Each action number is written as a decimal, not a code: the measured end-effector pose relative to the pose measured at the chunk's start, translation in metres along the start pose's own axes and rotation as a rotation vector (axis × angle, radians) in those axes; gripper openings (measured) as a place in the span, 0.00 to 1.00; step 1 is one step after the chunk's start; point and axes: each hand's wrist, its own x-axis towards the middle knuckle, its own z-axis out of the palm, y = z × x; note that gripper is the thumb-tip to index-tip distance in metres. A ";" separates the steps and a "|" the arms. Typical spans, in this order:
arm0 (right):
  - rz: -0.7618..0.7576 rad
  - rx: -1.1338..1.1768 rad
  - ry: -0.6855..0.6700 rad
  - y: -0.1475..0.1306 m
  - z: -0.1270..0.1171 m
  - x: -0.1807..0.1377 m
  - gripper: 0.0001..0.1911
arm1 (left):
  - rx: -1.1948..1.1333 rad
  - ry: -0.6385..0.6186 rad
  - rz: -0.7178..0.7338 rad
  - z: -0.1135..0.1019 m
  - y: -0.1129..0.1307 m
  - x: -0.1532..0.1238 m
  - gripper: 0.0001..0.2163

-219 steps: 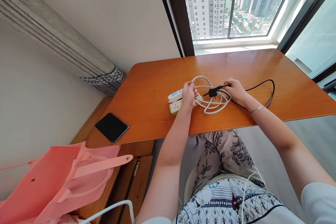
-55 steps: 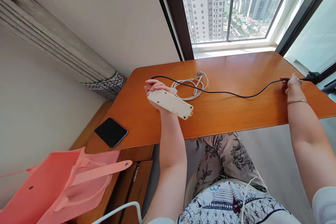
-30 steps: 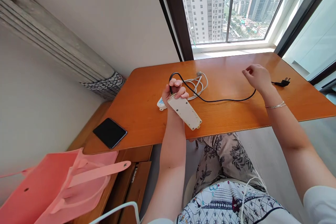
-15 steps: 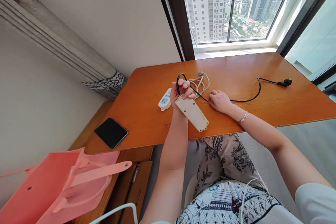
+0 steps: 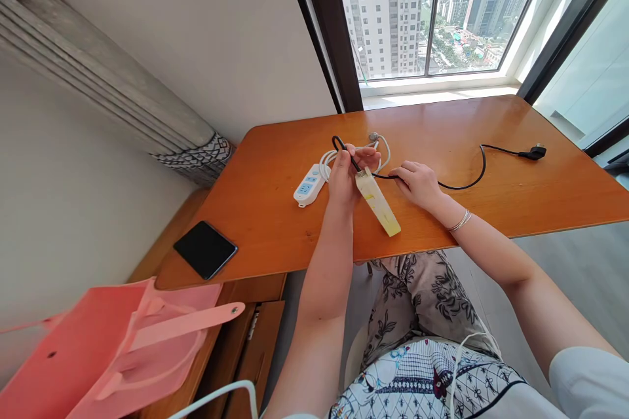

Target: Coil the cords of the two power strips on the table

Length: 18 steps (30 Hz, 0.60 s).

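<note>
My left hand [image 5: 345,171] is closed on the cord end of a yellowed power strip [image 5: 378,203], which stands on edge above the orange table [image 5: 491,203]. A loop of its black cable [image 5: 462,183] passes over my left fingers. My right hand [image 5: 419,182] pinches that black cable just right of the strip. The cable runs on to a black plug [image 5: 533,153] lying at the far right. A white power strip with blue sockets [image 5: 309,184] and its coiled white cord [image 5: 378,147] lie just behind my left hand.
A black phone [image 5: 205,249] lies on a lower wooden cabinet at the left. A pink bag [image 5: 113,347] fills the lower left corner. A large window stands beyond the table's far edge. A folded curtain hangs along the left wall.
My left hand has turned the yellowed strip from flat-side-up onto its edge and shifted a little farther from me. My right hand has slid along the black cable, lifting it slightly.
</note>
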 end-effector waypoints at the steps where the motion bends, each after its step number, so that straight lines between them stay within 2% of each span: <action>1: -0.018 0.003 0.015 -0.002 0.000 0.000 0.14 | 0.019 -0.014 0.010 -0.002 -0.003 0.002 0.17; 3: -0.017 0.024 0.032 -0.003 -0.001 0.000 0.14 | 0.054 -0.067 -0.004 -0.005 -0.009 0.005 0.18; 7: 0.066 0.074 0.047 0.003 -0.001 -0.001 0.09 | 0.182 -0.246 -0.175 -0.007 -0.023 0.005 0.18; 9: 0.098 0.086 0.079 0.006 -0.002 -0.001 0.09 | 0.239 -0.287 -0.232 -0.004 -0.029 0.003 0.16; 13: 0.127 0.131 0.166 0.006 -0.006 -0.001 0.13 | 0.279 -0.248 -0.249 0.001 -0.034 0.002 0.12; 18: 0.040 0.218 0.211 0.004 -0.008 0.000 0.17 | 0.373 -0.178 -0.255 0.002 -0.034 0.001 0.13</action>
